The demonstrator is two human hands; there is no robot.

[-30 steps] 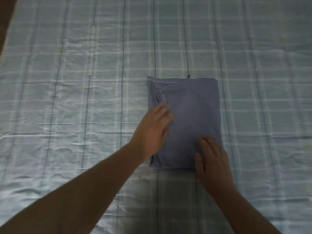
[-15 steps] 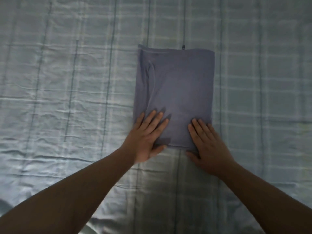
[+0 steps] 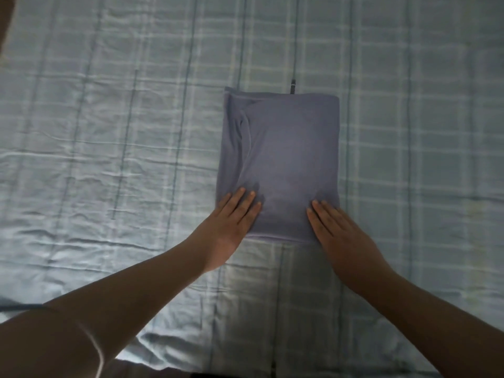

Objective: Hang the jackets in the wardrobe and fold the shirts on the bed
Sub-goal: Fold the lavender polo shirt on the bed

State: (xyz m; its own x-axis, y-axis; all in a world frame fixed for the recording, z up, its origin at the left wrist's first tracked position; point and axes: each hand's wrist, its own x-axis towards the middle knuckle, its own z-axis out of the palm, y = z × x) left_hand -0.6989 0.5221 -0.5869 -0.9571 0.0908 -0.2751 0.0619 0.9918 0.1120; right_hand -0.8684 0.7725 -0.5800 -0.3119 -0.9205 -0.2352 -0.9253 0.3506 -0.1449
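Head view: on the plaid bed (image 3: 109, 137), your left hand (image 3: 231, 216) lies flat, fingers straight, pressing the 7 o'clock corner of the folded purple shirt (image 3: 289, 148), which sits just right of centre; your right hand (image 3: 338, 230) presses flat at its 5 o'clock corner, gripping nothing.

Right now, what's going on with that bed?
A person is working on a blue-grey shirt folded into a neat rectangle, which lies on the light blue checked bedsheet. The left hand rests flat on the shirt's near left corner and the right hand on its near right corner, fingers straight, pressing the fabric down. The shirt looks fully folded. No jackets or wardrobe are in view.
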